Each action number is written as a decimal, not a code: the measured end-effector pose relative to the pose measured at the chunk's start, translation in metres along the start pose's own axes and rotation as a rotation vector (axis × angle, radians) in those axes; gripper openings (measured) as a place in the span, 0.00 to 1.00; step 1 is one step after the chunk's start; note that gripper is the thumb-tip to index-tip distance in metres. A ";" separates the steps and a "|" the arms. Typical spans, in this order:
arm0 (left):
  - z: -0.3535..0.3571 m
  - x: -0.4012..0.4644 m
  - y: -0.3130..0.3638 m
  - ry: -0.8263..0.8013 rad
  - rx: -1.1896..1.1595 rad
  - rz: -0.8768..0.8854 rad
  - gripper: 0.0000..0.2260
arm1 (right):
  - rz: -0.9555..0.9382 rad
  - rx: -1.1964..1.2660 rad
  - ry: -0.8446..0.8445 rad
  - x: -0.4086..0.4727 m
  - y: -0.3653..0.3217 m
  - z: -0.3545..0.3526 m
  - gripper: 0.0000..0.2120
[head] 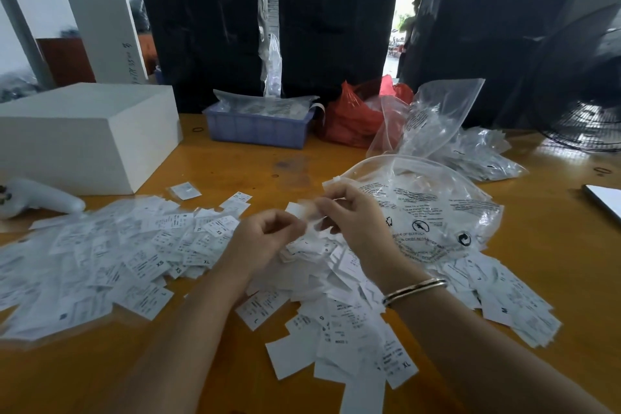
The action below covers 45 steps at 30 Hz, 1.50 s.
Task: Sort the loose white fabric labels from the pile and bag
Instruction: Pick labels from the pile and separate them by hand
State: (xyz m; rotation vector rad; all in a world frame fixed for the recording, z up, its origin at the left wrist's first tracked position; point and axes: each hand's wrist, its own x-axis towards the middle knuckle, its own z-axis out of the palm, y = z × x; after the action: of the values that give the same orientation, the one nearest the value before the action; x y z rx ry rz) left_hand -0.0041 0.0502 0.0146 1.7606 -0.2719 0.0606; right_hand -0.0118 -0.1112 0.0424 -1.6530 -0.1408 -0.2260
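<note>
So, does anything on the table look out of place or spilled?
Nothing looks damaged. The labels lie scattered loosely over the table, as expected for sorting. Both hands pinch labels beside the clear bag.

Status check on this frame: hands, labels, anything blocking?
Left hand and right hand both pinching a few white labels above the pile. Clear printed bag behind the right hand. Nothing in the way.

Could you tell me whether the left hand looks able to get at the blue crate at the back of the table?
Probably yes: the left hand pinches labels, but only bare table lies before the blue crate.
</note>
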 end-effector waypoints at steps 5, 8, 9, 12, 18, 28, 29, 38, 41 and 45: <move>-0.007 0.008 -0.006 0.270 -0.177 -0.060 0.01 | -0.040 -0.494 -0.062 -0.007 0.026 0.010 0.11; -0.007 0.008 -0.005 0.323 -0.173 -0.040 0.06 | -0.180 -1.045 -0.237 -0.014 0.042 0.013 0.20; -0.007 0.008 -0.005 0.324 -0.152 -0.030 0.07 | -0.228 -1.093 -0.235 -0.016 0.043 0.014 0.20; -0.007 0.007 -0.005 0.320 -0.065 0.002 0.07 | -0.390 -1.134 -0.162 -0.019 0.041 0.015 0.15; -0.003 0.005 -0.004 0.272 0.024 0.098 0.08 | -0.315 -0.935 -0.092 -0.022 0.040 0.008 0.09; 0.000 0.004 -0.003 0.191 0.038 0.063 0.04 | 0.011 -0.107 0.299 -0.017 0.032 -0.015 0.15; 0.000 0.004 -0.003 0.196 0.026 0.051 0.02 | 0.009 -0.093 0.299 -0.018 0.032 -0.015 0.17; 0.004 0.003 -0.003 0.064 0.002 0.068 0.12 | 0.004 0.005 0.093 -0.023 0.025 -0.005 0.08; 0.005 0.002 -0.002 0.020 -0.030 0.063 0.11 | 0.023 -0.089 0.029 -0.024 0.024 -0.004 0.07; 0.004 0.000 0.000 -0.022 -0.093 0.026 0.16 | 0.068 -0.177 -0.023 -0.024 0.025 -0.004 0.03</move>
State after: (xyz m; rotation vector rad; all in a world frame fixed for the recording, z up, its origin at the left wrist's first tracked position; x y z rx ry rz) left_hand -0.0046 0.0460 0.0134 1.6665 -0.3087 0.0469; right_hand -0.0293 -0.1165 0.0133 -1.8336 -0.0839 -0.1720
